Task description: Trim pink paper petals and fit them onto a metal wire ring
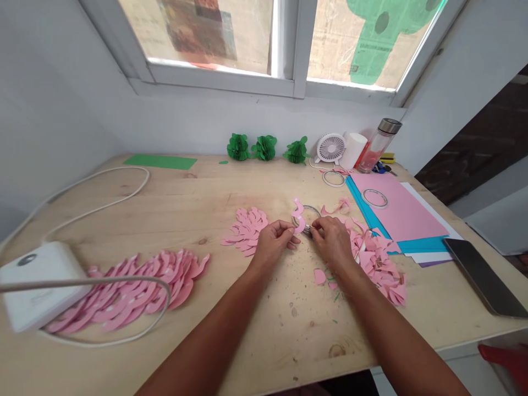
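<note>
A wavy pink paper strip [298, 215] stands pinched between the thumb and fingers of my left hand [275, 240]. Close on its right, the fingers of my right hand [331, 236] are pressed together at a small silvery piece, too small to name. Just behind both hands lies a thin grey ring [312, 209], partly covered by the strip and fingers. Left of my left hand sits a fanned cluster of pink paper pieces [246, 228]. Under my right forearm and beside it spreads a heap of pink paper scraps [377, 261].
Many wavy pink strips [152, 286] lie at left by a white box [45, 283] with a looping cable [144, 181]. Green paper balls [264, 148], a small fan [330, 147] and a glass bottle [378, 147] line the back. Coloured sheets [404, 212] and a phone [484, 278] lie right.
</note>
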The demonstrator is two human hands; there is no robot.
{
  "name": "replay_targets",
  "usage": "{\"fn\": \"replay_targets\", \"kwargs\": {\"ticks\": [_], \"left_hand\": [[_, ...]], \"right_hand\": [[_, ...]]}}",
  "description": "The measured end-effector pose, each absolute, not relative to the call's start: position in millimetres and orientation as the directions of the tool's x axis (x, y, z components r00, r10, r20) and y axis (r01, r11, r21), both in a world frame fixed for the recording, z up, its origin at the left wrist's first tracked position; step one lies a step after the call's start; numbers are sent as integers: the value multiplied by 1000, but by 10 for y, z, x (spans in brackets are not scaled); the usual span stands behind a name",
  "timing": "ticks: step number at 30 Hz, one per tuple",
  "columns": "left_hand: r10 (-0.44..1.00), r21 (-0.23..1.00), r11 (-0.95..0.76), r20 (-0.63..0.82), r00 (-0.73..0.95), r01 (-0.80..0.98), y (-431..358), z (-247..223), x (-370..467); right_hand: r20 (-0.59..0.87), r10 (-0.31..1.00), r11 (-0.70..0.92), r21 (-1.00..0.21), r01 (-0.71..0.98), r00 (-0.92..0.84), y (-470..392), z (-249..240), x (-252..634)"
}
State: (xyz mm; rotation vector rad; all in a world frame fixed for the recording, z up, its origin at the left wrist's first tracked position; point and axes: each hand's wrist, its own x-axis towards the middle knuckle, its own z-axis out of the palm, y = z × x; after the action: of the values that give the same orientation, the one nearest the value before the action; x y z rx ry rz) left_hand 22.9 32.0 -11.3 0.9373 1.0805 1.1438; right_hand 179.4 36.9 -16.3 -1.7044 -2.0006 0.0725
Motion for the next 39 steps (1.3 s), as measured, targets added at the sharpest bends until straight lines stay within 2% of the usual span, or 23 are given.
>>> {"fn": "replay_targets", "kwargs": {"ticks": [18,27,35,39], "left_hand": [[985,965,170,-157,77,-201,306,-85,239],[985,968,161,-147,87,-190,319,-108,237],[986,969,160,-146,86,-190,336,-124,224],[985,967,167,-154,84,-192,334,-112,223]], "right_hand": [[364,928,143,-170,975,-73,405,-204,1698],[377,926,130,-250,959,-27,430,-271,1718],[336,941,109,-401,909,35,422,-256,1753],[357,934,151,-398,905,1,400,-228,1742]]}}
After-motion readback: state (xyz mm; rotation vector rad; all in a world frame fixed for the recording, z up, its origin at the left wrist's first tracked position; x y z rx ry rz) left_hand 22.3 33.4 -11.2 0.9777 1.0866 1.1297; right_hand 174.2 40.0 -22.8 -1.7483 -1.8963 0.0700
